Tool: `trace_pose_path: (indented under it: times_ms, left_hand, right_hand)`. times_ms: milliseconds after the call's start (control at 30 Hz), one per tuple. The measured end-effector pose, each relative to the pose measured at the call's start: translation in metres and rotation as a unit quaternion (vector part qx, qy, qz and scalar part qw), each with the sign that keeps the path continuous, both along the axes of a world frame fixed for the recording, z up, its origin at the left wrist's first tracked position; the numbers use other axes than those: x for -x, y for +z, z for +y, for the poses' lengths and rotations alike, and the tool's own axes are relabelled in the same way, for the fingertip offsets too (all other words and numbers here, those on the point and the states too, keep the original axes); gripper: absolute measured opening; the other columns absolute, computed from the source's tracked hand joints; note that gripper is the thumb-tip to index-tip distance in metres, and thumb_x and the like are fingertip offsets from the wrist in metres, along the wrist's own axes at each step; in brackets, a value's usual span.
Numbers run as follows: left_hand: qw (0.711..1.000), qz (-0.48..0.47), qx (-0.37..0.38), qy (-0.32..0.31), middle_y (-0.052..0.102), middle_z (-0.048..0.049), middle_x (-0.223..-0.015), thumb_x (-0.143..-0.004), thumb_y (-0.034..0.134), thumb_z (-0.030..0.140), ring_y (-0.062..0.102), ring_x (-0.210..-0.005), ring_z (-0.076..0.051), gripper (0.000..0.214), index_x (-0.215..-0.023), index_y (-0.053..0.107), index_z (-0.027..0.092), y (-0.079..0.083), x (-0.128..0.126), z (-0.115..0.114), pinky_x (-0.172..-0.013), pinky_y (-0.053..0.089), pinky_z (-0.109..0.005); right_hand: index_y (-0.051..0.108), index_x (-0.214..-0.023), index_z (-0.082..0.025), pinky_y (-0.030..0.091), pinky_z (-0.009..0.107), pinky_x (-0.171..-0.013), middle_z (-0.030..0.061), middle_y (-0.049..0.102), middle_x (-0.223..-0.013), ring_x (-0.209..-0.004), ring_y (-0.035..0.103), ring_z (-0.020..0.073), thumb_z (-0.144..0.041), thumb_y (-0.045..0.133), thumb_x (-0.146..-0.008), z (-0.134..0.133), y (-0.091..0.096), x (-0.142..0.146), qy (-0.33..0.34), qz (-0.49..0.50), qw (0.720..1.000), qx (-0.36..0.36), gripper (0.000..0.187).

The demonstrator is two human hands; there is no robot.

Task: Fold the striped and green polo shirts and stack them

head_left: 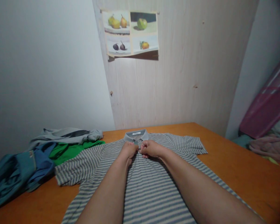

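Note:
A grey-and-cream striped polo shirt lies spread out, front side up, its sleeves out to both sides. Its plain grey collar faces away from me, with a white label inside the neck. Just below the collar, my left hand pinches the edge of the front placket. Close beside it, my right hand is also closed on the placket, fingertips almost meeting the left ones. A small dark button shows near the collar; whatever lies between my fingertips is too small to make out.
The shirt rests on an orange-brown table. To the left are a grey garment, a green one and blue-teal clothes. Pinkish cloth lies at the right. A fruit picture sheet hangs on the wall behind.

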State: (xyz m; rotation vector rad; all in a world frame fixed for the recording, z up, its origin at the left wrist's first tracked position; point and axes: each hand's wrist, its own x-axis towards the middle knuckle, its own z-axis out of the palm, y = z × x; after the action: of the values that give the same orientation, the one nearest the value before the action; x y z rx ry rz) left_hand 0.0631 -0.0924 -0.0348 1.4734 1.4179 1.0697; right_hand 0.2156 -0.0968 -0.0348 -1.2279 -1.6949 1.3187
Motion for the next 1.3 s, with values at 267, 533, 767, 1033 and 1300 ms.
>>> trace_pose_path:
  times_ms: [267,533,767,1033,1300]
  left_hand:
    - [0.999,0.007,-0.006,0.05,0.053,0.0049,-0.054,-0.067,0.08,0.024,0.052,-0.054,-0.015,0.032,-0.092,0.06,0.019,-0.007,0.001,0.001,-0.052,0.035,-0.026]
    - [0.997,0.043,-0.042,0.046,0.049,0.0101,-0.056,-0.069,0.074,0.01,0.046,-0.049,-0.01,0.041,-0.102,0.051,0.019,-0.008,-0.002,-0.004,-0.05,0.03,-0.022]
    - [0.99,0.11,-0.08,0.033,0.053,0.0093,-0.059,-0.063,0.069,0.0,0.048,-0.054,-0.011,0.04,-0.092,0.052,0.021,-0.01,0.001,-0.003,-0.052,0.029,-0.022]
    - [0.965,0.211,-0.112,0.112,0.065,-0.0021,-0.076,-0.079,0.057,0.011,0.059,-0.075,-0.018,0.011,-0.083,0.061,0.02,-0.008,0.018,0.005,-0.064,0.035,-0.025]
    - [0.932,0.346,-0.101,0.041,0.072,-0.01,-0.122,-0.079,0.063,0.019,0.06,-0.117,-0.034,0.03,-0.103,0.078,0.028,-0.005,0.013,-0.004,-0.097,0.041,-0.043]
  right_hand:
    - [0.055,-0.068,-0.018,0.042,0.015,-0.048,-0.0052,0.059,-0.047,-0.046,0.06,0.0094,-0.008,0.055,-0.079,0.001,-0.001,0.003,-0.019,-0.013,1.0,0.002,0.016]
    - [0.055,-0.062,-0.018,0.025,0.019,-0.039,-0.0047,0.054,-0.04,-0.036,0.042,0.0081,-0.009,0.053,-0.08,0.0,-0.002,0.006,-0.054,-0.056,0.997,-0.02,0.021]
    - [0.055,-0.06,-0.019,0.028,0.021,-0.042,-0.0025,0.054,-0.04,-0.037,0.045,0.0102,-0.013,0.056,-0.08,0.003,0.001,0.007,-0.064,-0.097,0.993,-0.015,0.021]
    - [0.061,-0.072,-0.018,0.034,0.022,-0.046,0.0031,0.067,-0.058,-0.045,0.051,0.0127,-0.018,0.055,-0.084,0.014,-0.003,-0.001,-0.138,-0.152,0.977,-0.055,0.014]
    - [0.075,-0.078,-0.02,0.044,0.023,-0.077,0.0087,0.077,-0.091,-0.098,0.065,0.0218,-0.027,0.066,-0.085,0.013,-0.003,-0.006,-0.147,-0.248,0.941,-0.175,0.013]
